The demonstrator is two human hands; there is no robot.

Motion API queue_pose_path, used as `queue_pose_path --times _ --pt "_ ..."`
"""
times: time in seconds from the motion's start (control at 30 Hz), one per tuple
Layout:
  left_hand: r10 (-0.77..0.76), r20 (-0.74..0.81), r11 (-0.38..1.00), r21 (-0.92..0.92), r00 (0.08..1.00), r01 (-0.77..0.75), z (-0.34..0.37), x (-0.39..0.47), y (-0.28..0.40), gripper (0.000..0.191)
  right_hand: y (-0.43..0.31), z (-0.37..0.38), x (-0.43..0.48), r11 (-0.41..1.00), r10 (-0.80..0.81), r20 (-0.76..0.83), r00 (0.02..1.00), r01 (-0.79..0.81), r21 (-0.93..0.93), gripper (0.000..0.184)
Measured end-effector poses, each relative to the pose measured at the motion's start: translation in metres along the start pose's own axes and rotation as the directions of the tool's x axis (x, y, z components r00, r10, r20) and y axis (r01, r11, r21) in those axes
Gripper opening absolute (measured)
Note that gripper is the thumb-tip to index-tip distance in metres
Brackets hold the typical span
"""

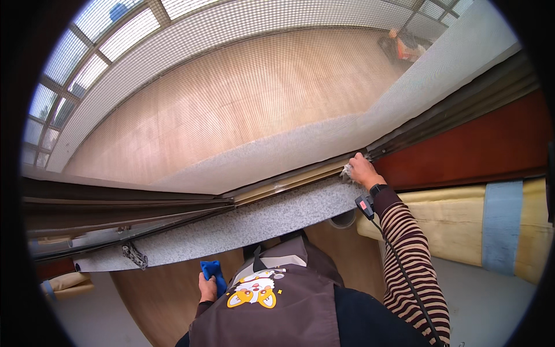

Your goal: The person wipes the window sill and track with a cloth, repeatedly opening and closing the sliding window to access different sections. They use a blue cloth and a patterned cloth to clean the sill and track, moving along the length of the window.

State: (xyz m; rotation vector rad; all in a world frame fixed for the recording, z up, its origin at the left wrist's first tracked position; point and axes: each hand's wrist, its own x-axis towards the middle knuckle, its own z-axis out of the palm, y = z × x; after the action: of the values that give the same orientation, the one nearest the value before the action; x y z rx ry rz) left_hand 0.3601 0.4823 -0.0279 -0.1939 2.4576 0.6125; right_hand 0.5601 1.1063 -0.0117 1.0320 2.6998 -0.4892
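In the head view, my right hand [363,170] grips a crumpled whitish wipe or tissue [347,172] at the right end of a sliding window track [286,184]. That hand is beside the dark window frame [403,134]. Lower and to the left, my left hand [207,287] holds a folded blue cloth [212,273] in front of my body, away from the sill. A speckled grey stone sill [260,223] runs along the track on my side. Beyond the track stands a fine mesh screen [243,108].
A dark patterned object [134,255] lies on the sill's left part. Yellow curtains [438,212] with a blue band hang at right, near a reddish-brown panel [468,143]. A small device [364,205] with a cable is at my right wrist. Below the sill sits a round container [342,220].
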Motion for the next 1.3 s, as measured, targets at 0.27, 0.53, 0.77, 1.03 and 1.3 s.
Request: queue_pose_path --times 0.27,0.53,0.77,1.03,1.3 --pt "0.041 -0.04 0.991 -0.124 0.998 -0.046 0.008 -0.005 -0.004 0.019 -0.012 0.013 0.03 0.965 0.26 0.011 0.966 -0.26 -0.036 0.016" --pt "-0.017 -0.042 0.989 -0.148 0.999 0.01 0.005 -0.008 -0.017 0.02 -0.011 0.028 0.029 0.77 0.627 -0.179 0.758 -0.567 0.293 0.039" --pt "-0.035 -0.038 0.986 -0.161 0.999 0.029 -0.005 -0.015 -0.019 0.022 -0.05 0.031 0.012 0.875 0.476 -0.169 0.863 -0.447 0.185 0.029" --pt "-0.031 -0.019 0.981 -0.194 0.999 0.026 -0.013 -0.004 -0.037 0.022 -0.059 0.014 0.014 0.962 0.257 0.074 0.964 -0.248 -0.111 0.027" --pt "-0.078 -0.037 0.976 -0.208 0.996 0.069 -0.033 0.006 -0.069 0.02 -0.103 0.037 0.021 0.918 0.373 -0.221 0.901 -0.393 -0.05 0.011"
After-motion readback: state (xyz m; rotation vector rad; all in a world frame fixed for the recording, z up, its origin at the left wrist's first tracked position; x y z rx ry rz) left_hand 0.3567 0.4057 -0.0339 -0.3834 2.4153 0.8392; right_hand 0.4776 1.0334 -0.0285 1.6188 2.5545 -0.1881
